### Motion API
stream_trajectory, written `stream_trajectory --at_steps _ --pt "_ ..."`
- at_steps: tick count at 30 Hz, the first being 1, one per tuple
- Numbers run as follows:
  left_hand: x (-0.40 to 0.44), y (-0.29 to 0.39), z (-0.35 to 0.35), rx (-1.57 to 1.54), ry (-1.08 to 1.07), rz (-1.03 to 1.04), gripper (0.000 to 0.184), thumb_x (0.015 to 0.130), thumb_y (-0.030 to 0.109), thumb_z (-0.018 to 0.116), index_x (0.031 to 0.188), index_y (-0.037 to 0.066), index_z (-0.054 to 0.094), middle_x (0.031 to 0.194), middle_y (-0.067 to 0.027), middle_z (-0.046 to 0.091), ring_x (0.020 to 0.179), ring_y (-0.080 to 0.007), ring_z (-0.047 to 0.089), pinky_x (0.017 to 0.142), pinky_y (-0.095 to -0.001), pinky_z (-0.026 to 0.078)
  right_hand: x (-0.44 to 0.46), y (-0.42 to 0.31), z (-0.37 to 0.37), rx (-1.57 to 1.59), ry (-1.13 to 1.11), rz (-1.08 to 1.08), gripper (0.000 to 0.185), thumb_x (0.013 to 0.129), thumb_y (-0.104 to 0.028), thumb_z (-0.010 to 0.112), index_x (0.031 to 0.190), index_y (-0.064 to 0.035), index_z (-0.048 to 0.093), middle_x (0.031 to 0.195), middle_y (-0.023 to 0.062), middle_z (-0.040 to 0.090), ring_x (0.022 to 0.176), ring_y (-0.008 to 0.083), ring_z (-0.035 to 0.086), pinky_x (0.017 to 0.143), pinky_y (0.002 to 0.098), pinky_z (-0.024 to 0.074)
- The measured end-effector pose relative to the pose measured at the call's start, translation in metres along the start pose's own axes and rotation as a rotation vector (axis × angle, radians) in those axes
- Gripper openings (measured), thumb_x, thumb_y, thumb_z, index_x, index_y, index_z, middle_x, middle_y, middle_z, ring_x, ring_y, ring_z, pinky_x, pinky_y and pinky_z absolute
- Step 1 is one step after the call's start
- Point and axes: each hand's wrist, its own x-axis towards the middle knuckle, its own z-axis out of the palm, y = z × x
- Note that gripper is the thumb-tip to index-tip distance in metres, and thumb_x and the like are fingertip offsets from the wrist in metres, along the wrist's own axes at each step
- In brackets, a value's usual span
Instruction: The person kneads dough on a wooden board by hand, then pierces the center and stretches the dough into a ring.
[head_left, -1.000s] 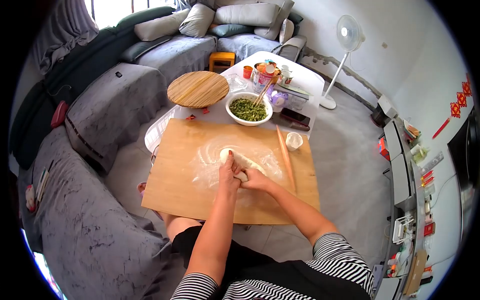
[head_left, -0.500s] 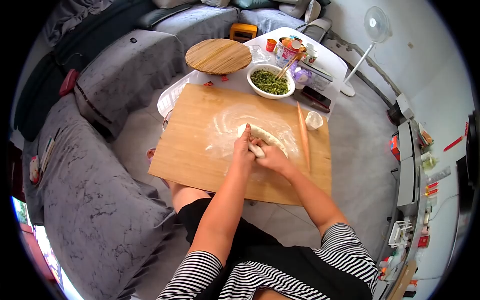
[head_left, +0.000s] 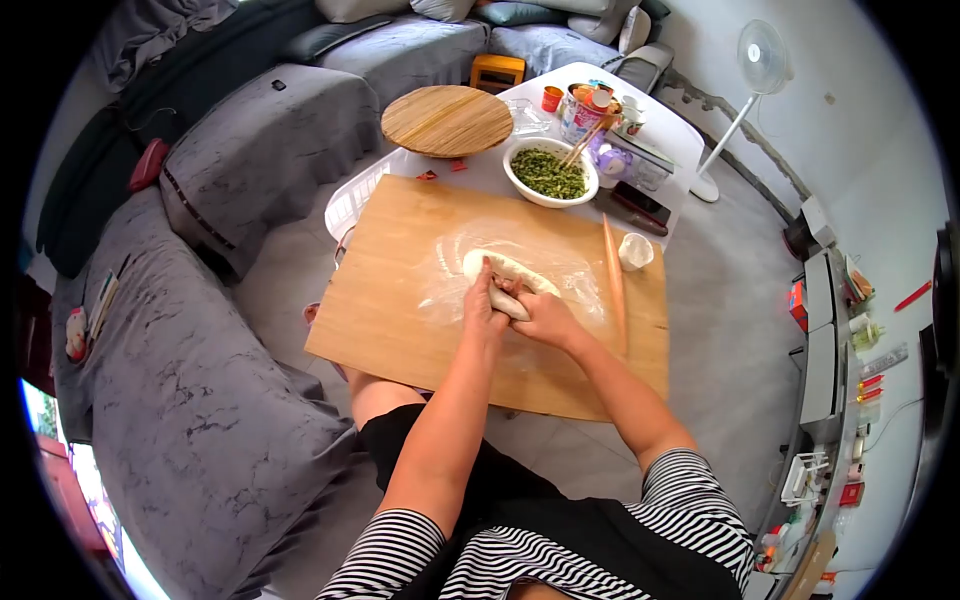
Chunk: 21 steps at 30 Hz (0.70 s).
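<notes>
A pale ring of dough [head_left: 512,267] lies on the floured wooden board [head_left: 370,290], with an opening in its middle. On the ring's left side, my left hand [head_left: 482,300] is closed around the near strand, its thumb pointing away from me. My right hand [head_left: 543,315] grips the same near part from the right, fingers curled into the opening. The two hands almost touch, and some fingertips are hidden by the dough. White flour is smeared over the board around it.
Along the board's right side lie a thin rolling pin [head_left: 615,285] and a small cup of flour [head_left: 635,252]. Beyond the board stand a white bowl of chopped green filling [head_left: 550,175] with chopsticks, a dark phone [head_left: 640,207] and a round slatted board [head_left: 447,121].
The dough ring has shifted and its right end is drawn in, closer to my right hand. Both hands keep their grip. The whole view has tilted slightly.
</notes>
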Motion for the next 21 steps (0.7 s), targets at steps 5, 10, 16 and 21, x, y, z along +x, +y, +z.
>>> stream_trajectory --at_steps 5,10,16,21 --pt "0.009 0.014 -0.004 -0.123 0.224 -0.412 0.029 0.083 0.028 0.07 0.081 0.01 0.047 0.055 0.0021 0.038 0.045 -0.0102 0.039 0.055 -0.029 0.048 -0.009 0.004 -0.005 -0.164 -0.026 -0.069 0.03 0.071 -0.037 0.069 0.091 -0.0152 0.066 0.077 0.0119 0.066 0.07 0.0323 0.064 0.064 0.0402 0.0505" --pt "0.008 0.002 -0.011 -0.06 0.024 -0.263 0.029 0.083 0.03 0.07 0.079 0.012 0.047 0.056 0.0026 0.038 0.038 -0.0096 0.029 0.043 -0.0241 0.033 -0.01 0.02 -0.013 -0.32 -0.128 0.032 0.033 0.072 -0.042 0.069 0.095 -0.0186 0.067 0.081 0.0114 0.067 0.075 0.0305 0.064 0.069 0.0392 0.051" --pt "-0.003 -0.009 0.009 0.235 0.099 -0.114 0.031 0.079 0.028 0.075 0.079 0.01 0.05 0.06 0.0003 0.044 0.049 -0.0097 0.043 0.049 -0.0246 0.041 -0.002 0.006 -0.014 0.291 -0.121 -0.055 0.043 0.075 -0.036 0.07 0.107 -0.007 0.063 0.09 0.0176 0.066 0.087 0.0272 0.064 0.081 0.0349 0.0475" --pt "0.011 0.023 0.003 -0.176 0.333 -0.472 0.029 0.076 0.027 0.077 0.088 0.01 0.056 0.059 0.0035 0.043 0.044 -0.0094 0.039 0.05 -0.0295 0.043 -0.018 0.007 -0.014 0.158 -0.236 0.054 0.043 0.078 -0.037 0.069 0.107 -0.0058 0.062 0.088 0.0166 0.066 0.086 0.0273 0.063 0.078 0.0347 0.0469"
